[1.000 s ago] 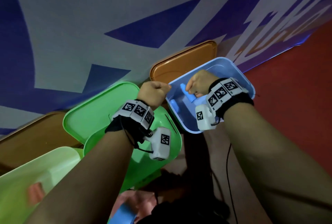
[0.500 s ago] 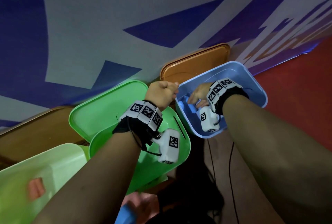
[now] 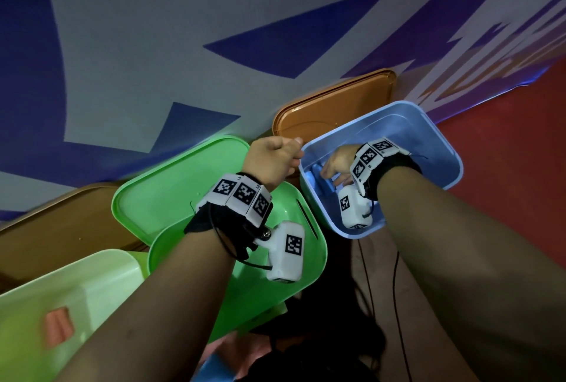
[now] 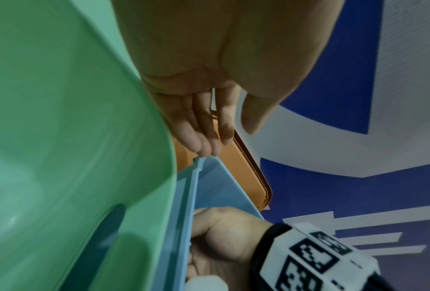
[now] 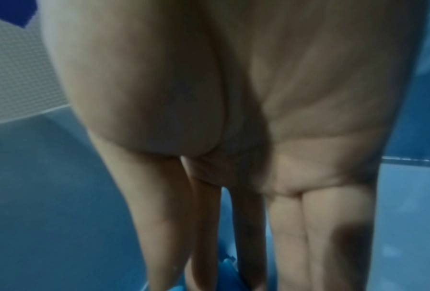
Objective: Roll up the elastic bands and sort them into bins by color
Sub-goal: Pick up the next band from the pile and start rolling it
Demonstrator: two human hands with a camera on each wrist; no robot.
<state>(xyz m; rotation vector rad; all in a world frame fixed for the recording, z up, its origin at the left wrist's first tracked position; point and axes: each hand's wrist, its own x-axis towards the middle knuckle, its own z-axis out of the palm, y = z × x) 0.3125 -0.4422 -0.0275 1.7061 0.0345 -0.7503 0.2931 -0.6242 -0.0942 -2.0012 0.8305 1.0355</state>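
Note:
My right hand [image 3: 333,164] is down inside the light blue bin [image 3: 450,149]. In the right wrist view its thumb and fingers [image 5: 288,226] point straight down and close round a blue band roll [image 5: 230,273] near the bin floor [image 5: 46,196]; the tips are cut off by the frame edge. More blue rolls [image 3: 329,190] lie under the hand. My left hand [image 3: 275,158] hovers at the blue bin's left corner. The left wrist view shows this hand [image 4: 208,141] empty, its fingers straight and just above the blue rim [image 4: 201,159].
A green bin [image 3: 318,240] sits under my left wrist, its green lid [image 3: 171,198] behind it. An orange lid [image 3: 333,109] lies behind the blue bin. A pale green bin [image 3: 92,283] at lower left holds a salmon roll [image 3: 59,325]. Black cables [image 3: 395,289] run between my arms.
My right hand has gone from above the blue bin's rim down into it, with the blue roll in its fingers. The left hand has stayed beside the bin's corner.

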